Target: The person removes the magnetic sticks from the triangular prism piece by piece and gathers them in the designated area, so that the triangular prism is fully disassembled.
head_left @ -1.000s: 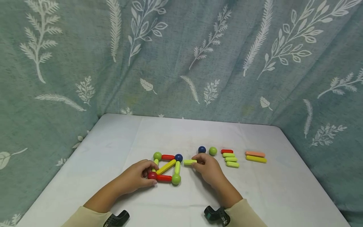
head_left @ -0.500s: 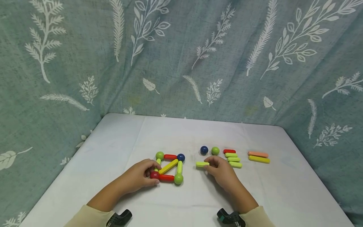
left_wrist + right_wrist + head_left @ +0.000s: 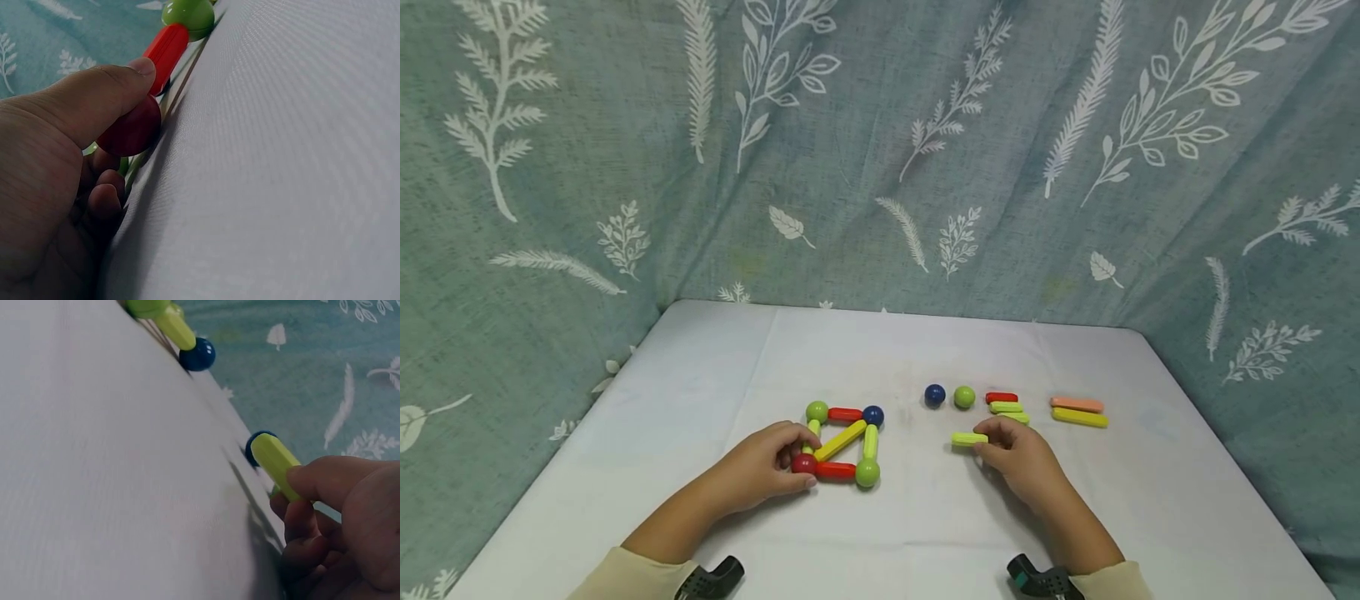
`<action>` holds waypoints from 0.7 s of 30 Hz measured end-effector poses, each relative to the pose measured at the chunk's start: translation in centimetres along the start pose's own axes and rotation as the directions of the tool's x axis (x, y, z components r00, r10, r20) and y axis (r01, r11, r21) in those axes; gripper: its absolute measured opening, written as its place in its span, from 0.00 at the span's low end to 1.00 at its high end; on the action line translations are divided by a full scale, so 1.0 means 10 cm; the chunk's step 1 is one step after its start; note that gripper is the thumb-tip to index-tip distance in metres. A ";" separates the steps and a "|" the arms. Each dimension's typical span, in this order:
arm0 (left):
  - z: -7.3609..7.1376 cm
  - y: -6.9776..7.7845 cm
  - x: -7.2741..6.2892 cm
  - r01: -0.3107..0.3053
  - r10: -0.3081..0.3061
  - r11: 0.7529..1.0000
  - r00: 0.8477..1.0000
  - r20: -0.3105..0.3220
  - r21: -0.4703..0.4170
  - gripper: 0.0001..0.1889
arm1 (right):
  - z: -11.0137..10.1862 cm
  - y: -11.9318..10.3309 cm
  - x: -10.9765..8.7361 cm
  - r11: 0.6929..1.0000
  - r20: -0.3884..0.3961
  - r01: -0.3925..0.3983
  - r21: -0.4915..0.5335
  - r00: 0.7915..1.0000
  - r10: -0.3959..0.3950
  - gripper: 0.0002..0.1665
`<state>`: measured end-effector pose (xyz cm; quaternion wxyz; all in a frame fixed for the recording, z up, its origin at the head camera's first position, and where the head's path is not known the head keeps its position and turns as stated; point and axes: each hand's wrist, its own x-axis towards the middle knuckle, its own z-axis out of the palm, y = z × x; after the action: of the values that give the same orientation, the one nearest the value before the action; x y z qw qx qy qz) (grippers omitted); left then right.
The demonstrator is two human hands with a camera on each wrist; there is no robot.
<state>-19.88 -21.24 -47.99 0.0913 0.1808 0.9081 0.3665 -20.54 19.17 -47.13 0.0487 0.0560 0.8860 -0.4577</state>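
A frame of coloured sticks and balls lies flat on the table, with a yellow stick (image 3: 840, 440) running diagonally across it. At its near left corner is a red ball (image 3: 803, 463), which my left hand (image 3: 765, 468) grips between thumb and fingers. In the left wrist view the thumb also touches the red stick (image 3: 167, 53) joined to that ball. My right hand (image 3: 1022, 454) pinches a short yellow-green stick (image 3: 968, 439) by its right end, apart from the frame. The right wrist view shows that stick (image 3: 275, 464) between thumb and fingers, its free end sticking out.
Behind the right hand stand a loose blue ball (image 3: 935, 396) and a green ball (image 3: 964, 397). Right of them lie a red stick (image 3: 1002, 397) and yellow-green sticks (image 3: 1006, 407). An orange stick (image 3: 1077, 405) and a yellow stick (image 3: 1079, 417) lie farther right. A patterned cloth (image 3: 850, 167) hangs behind.
My right hand has moved right with the yellow-green stick, away from the frame and towards the loose sticks. The left hand has stayed at the red ball.
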 end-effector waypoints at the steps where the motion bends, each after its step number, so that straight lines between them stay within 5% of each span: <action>1: 0.00 0.00 0.00 0.001 -0.001 1.000 1.000 -0.001 -0.001 0.21 | -0.02 0.01 -0.01 1.000 0.000 -0.001 -0.012 1.000 0.001 0.11; 21: 0.00 0.01 -0.01 0.004 -0.004 1.000 1.000 -0.003 -0.007 0.21 | -0.47 0.28 -0.05 0.983 -0.052 0.003 -0.185 0.999 -0.013 0.13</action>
<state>-19.75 -21.17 -47.91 0.0912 0.1783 0.9073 0.3698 -19.78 24.57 -46.62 0.0283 0.0600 0.9259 -0.3718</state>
